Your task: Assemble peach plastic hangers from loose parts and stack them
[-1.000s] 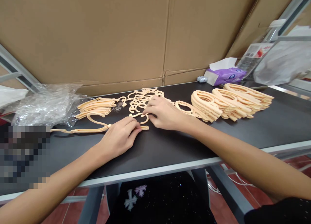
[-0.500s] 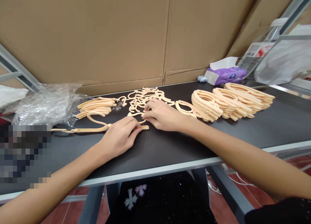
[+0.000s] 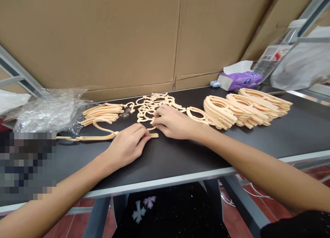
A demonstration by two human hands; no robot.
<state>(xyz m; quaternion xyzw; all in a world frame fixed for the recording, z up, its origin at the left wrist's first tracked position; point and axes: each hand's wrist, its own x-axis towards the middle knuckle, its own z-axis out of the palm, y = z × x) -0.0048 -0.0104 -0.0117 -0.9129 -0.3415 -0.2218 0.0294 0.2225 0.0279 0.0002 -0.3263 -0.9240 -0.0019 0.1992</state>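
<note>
On the desk (image 3: 180, 162), near left, plastic hanger piece (image 3: 95, 138) pinched by left hand (image 3: 130, 141), grip closed; right hand (image 3: 172, 122) at loose hooks (image 3: 145, 112), hold unclear; hooks, oval frames (image 3: 219, 110) lie unjoined; finished count can't be told.

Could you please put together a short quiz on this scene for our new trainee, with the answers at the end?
1. Fill in the blank: the tissue pack at the back of the dark table has a ____ wrapper.
2. Which of these is nearest to the right hand?
a) the crumpled clear plastic
b) the pile of hooked pieces
c) the clear bottle
3. True or false: the left hand holds a cream-coloured piece.

Key: 1. purple; 2. b; 3. true.
</note>
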